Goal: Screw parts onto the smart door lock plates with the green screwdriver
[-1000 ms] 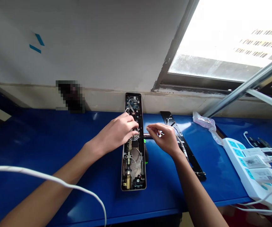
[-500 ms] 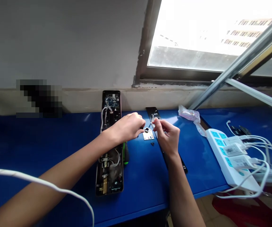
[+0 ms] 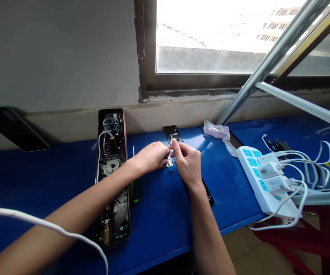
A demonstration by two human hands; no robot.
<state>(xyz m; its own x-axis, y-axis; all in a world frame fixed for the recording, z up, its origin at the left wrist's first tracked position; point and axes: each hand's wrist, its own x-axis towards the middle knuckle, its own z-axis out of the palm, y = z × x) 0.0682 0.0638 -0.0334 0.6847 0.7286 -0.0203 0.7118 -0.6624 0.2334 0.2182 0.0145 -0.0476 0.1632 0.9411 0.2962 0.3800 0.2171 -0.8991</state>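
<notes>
My left hand [image 3: 156, 156] is closed, its fingertips curled at a small silvery plate [image 3: 169, 163] that they partly cover; what they grip is hidden. Right against it, my right hand [image 3: 188, 160] pinches a thin white cable [image 3: 171, 139] between thumb and forefinger. Beneath both runs a long black panel [image 3: 169, 131], lying slanted on the blue table [image 3: 159, 214]. A few tiny dark screws [image 3: 170, 172] lie just below the plate. Under my left forearm stands an open black housing [image 3: 114, 152] with wires, circuit boards and a round metal part inside.
A screwdriver with a black and green handle [image 3: 135, 194] lies beside the housing. At right are a white power strip [image 3: 264, 191] with plugged chargers, a plastic bag [image 3: 216, 130] and a slanted metal bar [image 3: 268, 61]. A white cord [image 3: 47, 226] crosses at lower left. A dark device [image 3: 13, 128] leans on the wall.
The view has swung to the right, so things sit further left. My hands have come together over the small plate, now mostly covered, where a gap showed before.
</notes>
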